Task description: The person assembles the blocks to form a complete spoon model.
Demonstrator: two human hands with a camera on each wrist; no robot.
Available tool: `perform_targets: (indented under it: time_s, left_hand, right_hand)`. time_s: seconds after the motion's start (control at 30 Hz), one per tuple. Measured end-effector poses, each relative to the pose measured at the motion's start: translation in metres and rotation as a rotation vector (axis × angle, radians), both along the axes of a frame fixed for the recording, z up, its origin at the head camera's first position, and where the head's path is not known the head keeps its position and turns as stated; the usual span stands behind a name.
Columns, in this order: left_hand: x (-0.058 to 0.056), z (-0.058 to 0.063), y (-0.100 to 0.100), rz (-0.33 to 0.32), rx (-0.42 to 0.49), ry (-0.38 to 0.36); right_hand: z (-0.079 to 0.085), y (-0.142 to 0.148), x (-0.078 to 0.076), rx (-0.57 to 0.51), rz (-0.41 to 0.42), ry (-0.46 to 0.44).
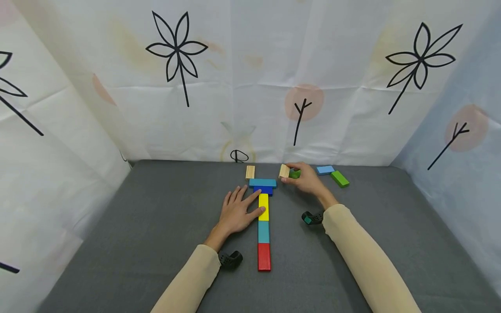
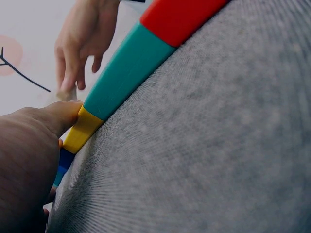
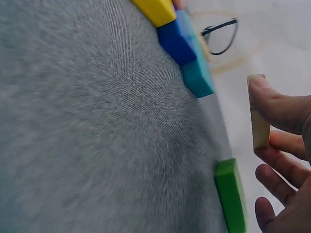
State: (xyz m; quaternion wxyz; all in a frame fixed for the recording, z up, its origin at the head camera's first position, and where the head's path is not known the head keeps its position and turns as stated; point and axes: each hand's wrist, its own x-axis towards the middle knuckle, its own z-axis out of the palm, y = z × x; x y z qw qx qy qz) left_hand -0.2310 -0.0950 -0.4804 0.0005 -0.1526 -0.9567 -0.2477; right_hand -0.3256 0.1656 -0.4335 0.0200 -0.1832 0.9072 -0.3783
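My right hand (image 1: 306,178) pinches a plain wooden block (image 1: 284,171) between thumb and fingertips; in the right wrist view the block (image 3: 260,127) is held above the cloth. A green block (image 1: 295,174) lies partly hidden behind those fingers. My left hand (image 1: 236,212) is spread with straight fingers, its thumb at the side of the yellow block (image 1: 264,204) and its index fingertip by the dark blue block (image 1: 266,190). Below the yellow one, a teal block (image 1: 264,232) and a red block (image 1: 264,257) continue the line. A blue-teal block (image 1: 262,183) lies crosswise at the top.
Another plain wooden block (image 1: 250,172) touches the left end of the crosswise pair. To the right of my right hand lie a light blue block (image 1: 325,170) and a green block (image 1: 340,178). A patterned white cloth (image 1: 250,117) hangs behind the grey table (image 1: 164,208).
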Motion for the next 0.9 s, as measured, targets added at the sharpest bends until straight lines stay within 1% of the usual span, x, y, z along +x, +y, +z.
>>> perform_targets:
  time_s: [0.13,0.33,0.57,0.7,0.9]
  left_hand:
    - [0.001,0.001,0.001,-0.004,0.001,0.0]
    - [0.0,-0.001,0.001,-0.003,-0.004,-0.003]
    - [0.0,0.001,0.0,-0.004,-0.004,-0.003]
    - [0.0,0.002,0.0,-0.001,-0.007,-0.003]
    - [0.0,0.001,-0.001,-0.002,-0.012,-0.017]
  right_hand:
    - [0.001,-0.011,-0.012,0.061,0.005,-0.051]
    - [-0.002,-0.018,-0.024,0.137,-0.006,-0.076]
    - [0.0,-0.024,-0.029,0.223,-0.005,-0.095]
    - [-0.001,-0.024,-0.032,0.244,0.003,-0.098]
    - [0.0,-0.024,-0.031,0.251,0.016,-0.102]
